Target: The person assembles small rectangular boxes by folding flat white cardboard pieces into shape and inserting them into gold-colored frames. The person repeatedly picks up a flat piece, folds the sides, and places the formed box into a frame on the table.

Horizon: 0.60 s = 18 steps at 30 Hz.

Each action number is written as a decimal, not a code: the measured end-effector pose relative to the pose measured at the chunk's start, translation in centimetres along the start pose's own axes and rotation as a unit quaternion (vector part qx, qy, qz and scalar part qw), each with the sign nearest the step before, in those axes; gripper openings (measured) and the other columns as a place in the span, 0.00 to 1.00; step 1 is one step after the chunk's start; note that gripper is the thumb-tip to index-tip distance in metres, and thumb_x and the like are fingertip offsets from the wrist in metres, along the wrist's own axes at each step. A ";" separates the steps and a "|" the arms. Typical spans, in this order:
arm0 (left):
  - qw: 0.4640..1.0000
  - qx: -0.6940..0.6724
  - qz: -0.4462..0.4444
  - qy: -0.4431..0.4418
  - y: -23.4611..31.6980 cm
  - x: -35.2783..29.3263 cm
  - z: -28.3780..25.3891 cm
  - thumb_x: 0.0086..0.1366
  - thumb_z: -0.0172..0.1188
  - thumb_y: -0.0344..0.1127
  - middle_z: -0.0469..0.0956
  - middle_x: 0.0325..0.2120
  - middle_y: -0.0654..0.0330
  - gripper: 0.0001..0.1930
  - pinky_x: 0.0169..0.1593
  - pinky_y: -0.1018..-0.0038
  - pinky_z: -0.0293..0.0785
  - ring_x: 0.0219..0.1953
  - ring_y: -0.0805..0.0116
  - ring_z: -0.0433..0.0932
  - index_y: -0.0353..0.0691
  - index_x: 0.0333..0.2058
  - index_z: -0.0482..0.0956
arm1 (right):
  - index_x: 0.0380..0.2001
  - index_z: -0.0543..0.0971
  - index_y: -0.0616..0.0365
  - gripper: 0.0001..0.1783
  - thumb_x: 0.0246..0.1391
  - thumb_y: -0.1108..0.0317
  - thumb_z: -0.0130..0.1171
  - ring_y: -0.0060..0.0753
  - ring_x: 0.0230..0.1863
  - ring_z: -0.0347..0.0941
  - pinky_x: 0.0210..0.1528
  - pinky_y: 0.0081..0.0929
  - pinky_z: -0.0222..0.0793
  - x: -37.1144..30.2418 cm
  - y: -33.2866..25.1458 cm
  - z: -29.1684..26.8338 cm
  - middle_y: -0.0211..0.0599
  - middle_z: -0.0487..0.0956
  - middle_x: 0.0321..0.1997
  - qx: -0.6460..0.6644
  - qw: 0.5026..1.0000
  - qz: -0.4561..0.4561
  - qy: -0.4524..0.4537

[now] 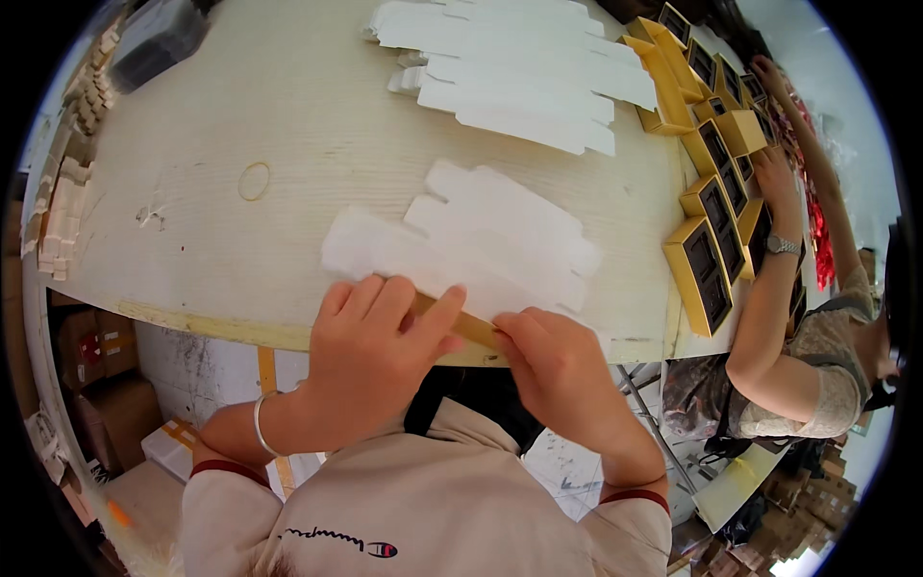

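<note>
A flat, die-cut white box blank (500, 231) lies at the near edge of the table in front of me. Along its near side, a gold-brown strip (471, 329) shows between my hands, apparently a folded-up edge of the blank. My left hand (370, 337) is closed over the left part of this edge, its index finger reaching along the strip. With thumb and fingers pinched together, my right hand (553, 361) grips the strip's right end. The fingertips under the edge are hidden.
A stack of white box blanks (519, 72) lies at the far middle. Gold boxes with black inserts (707, 274) crowd the right side, where a co-worker's hand (774, 178) reaches among them. A rubber band (254, 181) and a grey container (159, 43) are to the left.
</note>
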<state>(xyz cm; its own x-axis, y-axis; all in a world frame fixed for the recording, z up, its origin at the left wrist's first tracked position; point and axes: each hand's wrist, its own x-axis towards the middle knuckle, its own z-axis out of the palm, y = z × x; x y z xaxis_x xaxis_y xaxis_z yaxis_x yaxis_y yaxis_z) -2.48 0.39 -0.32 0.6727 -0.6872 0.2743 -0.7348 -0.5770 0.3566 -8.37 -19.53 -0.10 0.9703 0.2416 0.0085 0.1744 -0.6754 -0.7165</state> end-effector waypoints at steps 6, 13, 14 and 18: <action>0.983 -0.145 -0.095 -0.053 -1.0 0.4 -0.6 0.62 0.57 0.34 0.71 0.30 0.55 0.13 0.28 0.64 0.70 0.29 0.54 0.75 0.37 0.43 0.75 | 0.62 0.62 0.62 0.34 0.53 0.75 0.61 0.52 0.51 0.72 0.52 0.34 0.69 -1.5 -2.7 2.7 0.50 0.75 0.51 0.427 0.901 0.066 -0.026; 0.992 -0.084 0.002 -0.098 -2.8 3.1 -1.3 0.58 0.52 0.23 0.73 0.30 0.55 0.12 0.31 0.65 0.71 0.30 0.54 0.74 0.36 0.42 0.73 | 0.43 0.80 0.55 0.20 0.43 0.66 0.65 0.43 0.55 0.71 0.54 0.40 0.68 -4.3 3.1 0.6 0.43 0.75 0.54 -0.249 0.942 -0.211 0.076; 0.992 -0.081 0.028 -0.097 -2.8 3.9 -1.1 0.58 0.52 0.24 0.73 0.30 0.55 0.11 0.31 0.66 0.71 0.30 0.54 0.74 0.36 0.41 0.73 | 0.42 0.80 0.55 0.19 0.43 0.67 0.65 0.42 0.54 0.72 0.54 0.39 0.68 -4.6 3.5 1.0 0.42 0.77 0.52 -0.288 0.925 -0.234 0.083; 0.987 -0.075 0.117 -0.077 -3.6 6.2 0.1 0.56 0.53 0.23 0.74 0.30 0.57 0.09 0.32 0.67 0.70 0.32 0.56 0.74 0.38 0.37 0.73 | 0.34 0.77 0.57 0.10 0.44 0.72 0.62 0.37 0.35 0.73 0.40 0.32 0.68 -1.9 2.0 1.1 0.37 0.77 0.33 -0.160 0.950 -0.232 0.133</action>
<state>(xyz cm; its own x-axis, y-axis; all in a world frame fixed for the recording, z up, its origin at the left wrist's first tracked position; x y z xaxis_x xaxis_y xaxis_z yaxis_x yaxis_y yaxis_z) 4.36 -1.82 0.01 0.4561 -0.8598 0.2296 -0.8396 -0.3303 0.4312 -10.10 -20.57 -2.29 0.7770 0.4095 0.4781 0.5947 -0.7266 -0.3442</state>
